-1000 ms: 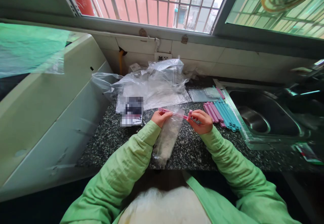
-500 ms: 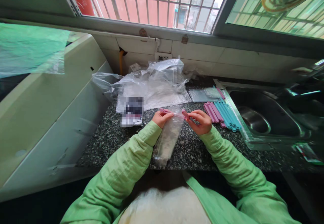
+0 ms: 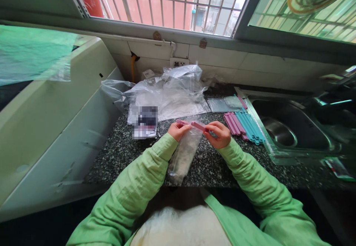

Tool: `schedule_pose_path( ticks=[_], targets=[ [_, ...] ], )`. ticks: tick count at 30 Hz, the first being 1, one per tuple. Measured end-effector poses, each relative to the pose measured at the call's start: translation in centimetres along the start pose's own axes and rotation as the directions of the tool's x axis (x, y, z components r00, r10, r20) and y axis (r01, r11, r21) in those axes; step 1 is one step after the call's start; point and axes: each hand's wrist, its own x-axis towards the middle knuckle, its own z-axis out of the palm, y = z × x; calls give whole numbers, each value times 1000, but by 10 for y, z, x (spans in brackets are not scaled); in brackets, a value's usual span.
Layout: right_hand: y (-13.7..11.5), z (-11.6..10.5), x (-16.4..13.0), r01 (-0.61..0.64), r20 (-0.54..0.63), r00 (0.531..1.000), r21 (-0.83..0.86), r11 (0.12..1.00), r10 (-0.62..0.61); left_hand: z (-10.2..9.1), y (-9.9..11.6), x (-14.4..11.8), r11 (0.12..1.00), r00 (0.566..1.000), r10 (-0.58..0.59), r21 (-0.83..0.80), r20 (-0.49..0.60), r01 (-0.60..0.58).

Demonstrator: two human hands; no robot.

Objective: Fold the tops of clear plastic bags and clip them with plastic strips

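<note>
The speckled counter ends at the sink at three o'clock and a white cabinet at nine; crumpled plastic crowds twelve. At centre, near the front edge, a clear bag lies. The left hand and right hand, slightly apart, both pinch a pink clip across the bag's top. Spare clips lie at two.

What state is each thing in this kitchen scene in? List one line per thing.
Pink clip: held across the bag's top by both hands.
Small bag: filled, lying on the counter.
Left hand: gripping the clip's end.
Right hand: gripping the clip's other end.
Spare clips: lying side by side.
Sink: empty.
</note>
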Motion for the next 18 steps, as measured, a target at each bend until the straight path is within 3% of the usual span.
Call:
schedule_pose_path(
  ticks=[18],
  targets=[
    [0,1,1,9,17,1000,-19,1000,-9,-5,-7,3,998,999,19,52,35,-21]
  ],
)
